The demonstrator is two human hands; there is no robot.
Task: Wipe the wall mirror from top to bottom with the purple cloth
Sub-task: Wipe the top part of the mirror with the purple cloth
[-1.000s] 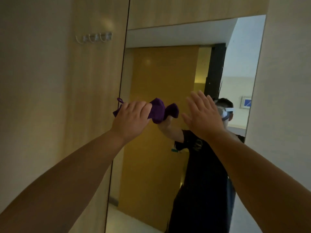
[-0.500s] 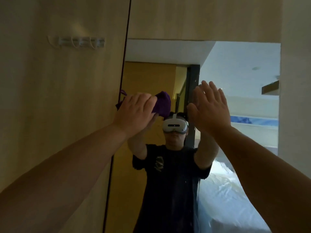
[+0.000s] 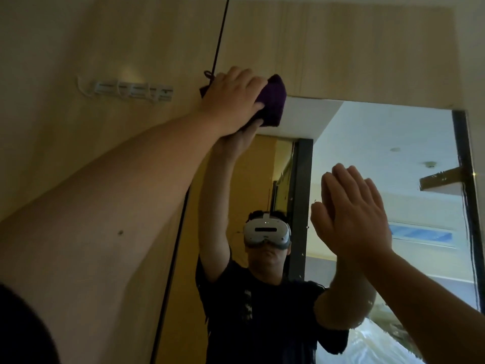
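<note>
The wall mirror fills the centre and right of the head view, set between wood panels. My left hand is raised to the mirror's top left corner and grips the bunched purple cloth, pressing it against the glass. Most of the cloth is hidden under my fingers. My right hand is held up flat with fingers together, palm toward the glass at mid height; it holds nothing. Whether it touches the mirror is unclear. The glass reflects a person in a dark shirt with a white headset.
A row of white wall hooks is fixed to the wood panel left of the mirror. A dark vertical seam marks the mirror's left edge. Wood panelling runs above the mirror's top edge.
My left hand has carried the purple cloth up from mid height to the mirror's top left corner. The view has tilted upward. My right hand stays flat before the glass.
</note>
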